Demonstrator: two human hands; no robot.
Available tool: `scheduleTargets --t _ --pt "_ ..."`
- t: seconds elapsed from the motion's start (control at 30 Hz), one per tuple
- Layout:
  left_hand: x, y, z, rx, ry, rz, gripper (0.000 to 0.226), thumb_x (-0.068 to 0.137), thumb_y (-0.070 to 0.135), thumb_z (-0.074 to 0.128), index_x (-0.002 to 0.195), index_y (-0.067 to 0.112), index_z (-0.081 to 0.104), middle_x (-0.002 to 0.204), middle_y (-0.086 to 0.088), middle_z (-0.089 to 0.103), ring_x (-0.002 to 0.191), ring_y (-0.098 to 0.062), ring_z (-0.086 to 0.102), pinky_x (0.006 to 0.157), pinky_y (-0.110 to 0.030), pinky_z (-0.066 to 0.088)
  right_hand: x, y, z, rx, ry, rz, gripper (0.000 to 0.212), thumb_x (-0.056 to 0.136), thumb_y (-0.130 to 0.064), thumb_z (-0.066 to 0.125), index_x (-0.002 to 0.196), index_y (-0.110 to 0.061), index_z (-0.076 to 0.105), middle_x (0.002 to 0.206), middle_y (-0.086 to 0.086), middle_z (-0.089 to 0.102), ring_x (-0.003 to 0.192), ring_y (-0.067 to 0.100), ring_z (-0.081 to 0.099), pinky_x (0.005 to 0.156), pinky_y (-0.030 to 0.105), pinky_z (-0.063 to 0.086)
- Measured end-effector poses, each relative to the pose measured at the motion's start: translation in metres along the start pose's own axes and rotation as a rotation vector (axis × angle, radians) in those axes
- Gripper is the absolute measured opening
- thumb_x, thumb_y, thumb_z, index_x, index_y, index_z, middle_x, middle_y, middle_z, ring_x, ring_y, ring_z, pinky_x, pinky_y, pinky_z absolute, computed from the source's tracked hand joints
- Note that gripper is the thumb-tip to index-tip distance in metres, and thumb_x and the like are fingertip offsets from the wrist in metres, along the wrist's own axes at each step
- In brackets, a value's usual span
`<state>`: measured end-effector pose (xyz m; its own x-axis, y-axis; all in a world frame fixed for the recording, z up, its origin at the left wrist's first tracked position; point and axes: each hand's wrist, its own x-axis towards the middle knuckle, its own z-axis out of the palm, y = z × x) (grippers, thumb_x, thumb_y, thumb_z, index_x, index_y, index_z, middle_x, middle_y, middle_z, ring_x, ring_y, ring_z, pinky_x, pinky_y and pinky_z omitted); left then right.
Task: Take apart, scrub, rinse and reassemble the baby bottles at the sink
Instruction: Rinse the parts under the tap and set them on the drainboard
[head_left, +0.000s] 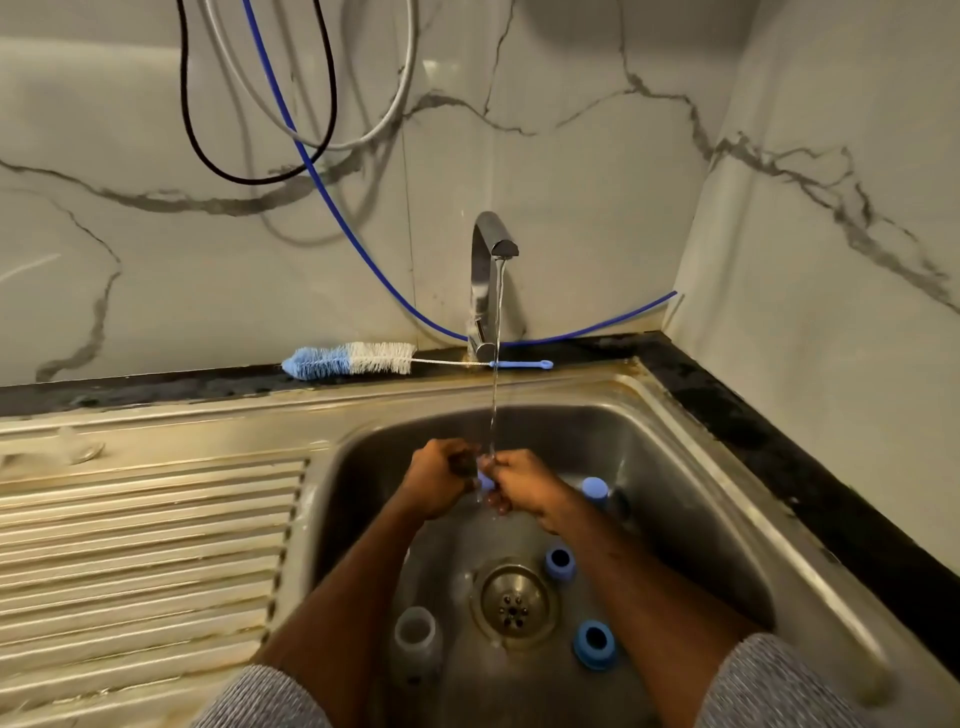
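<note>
Nearest, a clear bottle (414, 635) and blue rings (595, 643) lie round the sink (727, 525) drain — above, left hand (435, 480) and right hand (522, 486) grip a small blue part (485, 482) under running tap (491, 249) water.

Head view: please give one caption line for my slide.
Both hands rinse a small blue part under the running tap.

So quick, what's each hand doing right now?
Left hand: fingers curled, gripping a small dark thing; what it is cannot be told.
Right hand: holds a small blue bottle part under the running water.
</note>
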<state>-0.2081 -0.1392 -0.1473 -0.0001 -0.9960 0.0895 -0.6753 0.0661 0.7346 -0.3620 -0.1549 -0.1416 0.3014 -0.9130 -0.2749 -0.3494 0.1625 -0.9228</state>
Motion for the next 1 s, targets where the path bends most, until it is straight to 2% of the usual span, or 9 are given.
scheduleTargets --t 0.07,0.13,0.3,0.37,0.5,0.67,0.77,0.9,1.0 --pt "-0.005 0.006 0.002 -0.100 -0.012 0.018 0.024 0.079 0.017 0.086 0.100 0.021 0.075 0.084 0.005 0.072 0.078 -0.014 0.070 0.073 -0.034 0.061 -0.003 -0.005 -0.004 0.082 0.029 0.007 0.022 0.105 -0.020 0.049 0.095 -0.015 0.066 0.081 0.010 0.062 0.065 0.017 0.058 0.056 0.024 0.048" --pt "-0.008 0.012 0.004 -0.250 0.014 0.003 0.028 0.081 0.014 0.084 0.106 0.021 0.076 0.088 0.004 0.075 0.083 -0.015 0.073 0.072 -0.034 0.063 -0.006 -0.010 -0.006 0.198 0.056 0.029 0.021 0.104 -0.019 0.049 0.104 -0.016 0.069 0.082 0.010 0.063 0.071 0.020 0.058 0.061 0.026 0.049" --pt "-0.007 0.014 0.008 -0.376 0.077 0.005 0.033 0.081 0.013 0.084 0.112 0.016 0.075 0.094 0.001 0.078 0.087 -0.012 0.075 0.083 -0.036 0.063 -0.002 -0.006 -0.003 0.365 0.127 0.076 0.023 0.103 -0.023 0.051 0.118 -0.020 0.068 0.097 0.013 0.072 0.087 0.025 0.067 0.079 0.033 0.057" --pt "-0.007 0.017 0.010 -0.393 0.109 0.037 0.032 0.081 0.011 0.083 0.112 0.017 0.075 0.096 0.003 0.078 0.090 -0.009 0.074 0.088 -0.036 0.061 0.001 -0.007 0.000 0.335 0.211 0.029 0.022 0.102 -0.024 0.055 0.117 -0.018 0.070 0.087 0.008 0.069 0.078 0.021 0.063 0.072 0.031 0.055" --pt "-0.006 0.025 0.015 -0.425 0.145 0.111 0.039 0.079 0.004 0.083 0.114 0.015 0.071 0.102 0.003 0.077 0.095 -0.006 0.074 0.089 -0.030 0.060 0.005 -0.013 0.003 0.350 0.413 -0.086 0.018 0.099 -0.027 0.061 0.101 -0.013 0.072 0.088 0.008 0.072 0.070 0.015 0.062 0.056 0.024 0.049" --pt "-0.007 0.025 0.013 -0.707 0.113 0.027 0.033 0.087 0.003 0.076 0.119 0.007 0.070 0.105 -0.008 0.077 0.100 -0.023 0.075 0.090 -0.041 0.060 0.009 -0.013 -0.014 0.455 0.115 -0.050 0.022 0.096 -0.031 0.064 0.104 -0.012 0.072 0.092 0.013 0.071 0.078 0.024 0.062 0.066 0.033 0.051" --pt "-0.008 0.030 0.013 -0.844 0.085 0.009 0.027 0.091 -0.003 0.068 0.118 0.003 0.069 0.106 -0.013 0.077 0.104 -0.030 0.073 0.089 -0.036 0.060 0.009 -0.009 -0.019 0.479 0.067 -0.132 0.018 0.095 -0.023 0.066 0.107 -0.011 0.072 0.090 0.011 0.071 0.072 0.020 0.060 0.061 0.028 0.049" --pt "-0.009 0.030 0.010 -0.805 0.090 0.082 0.034 0.088 -0.002 0.071 0.121 0.004 0.066 0.111 -0.010 0.076 0.107 -0.025 0.072 0.093 -0.037 0.059 0.008 -0.018 -0.007 0.464 0.264 -0.097 0.017 0.092 -0.029 0.070 0.097 -0.014 0.073 0.083 0.009 0.072 0.071 0.020 0.063 0.063 0.032 0.052" --pt "-0.012 0.031 0.011 -0.870 0.075 0.101 0.035 0.089 -0.004 0.070 0.123 0.002 0.063 0.112 -0.014 0.075 0.107 -0.029 0.072 0.091 -0.035 0.059 0.010 -0.027 -0.003 0.487 0.368 0.000 0.027 0.088 -0.040 0.073 0.091 -0.012 0.075 0.071 0.006 0.069 0.060 0.016 0.055 0.052 0.027 0.044"
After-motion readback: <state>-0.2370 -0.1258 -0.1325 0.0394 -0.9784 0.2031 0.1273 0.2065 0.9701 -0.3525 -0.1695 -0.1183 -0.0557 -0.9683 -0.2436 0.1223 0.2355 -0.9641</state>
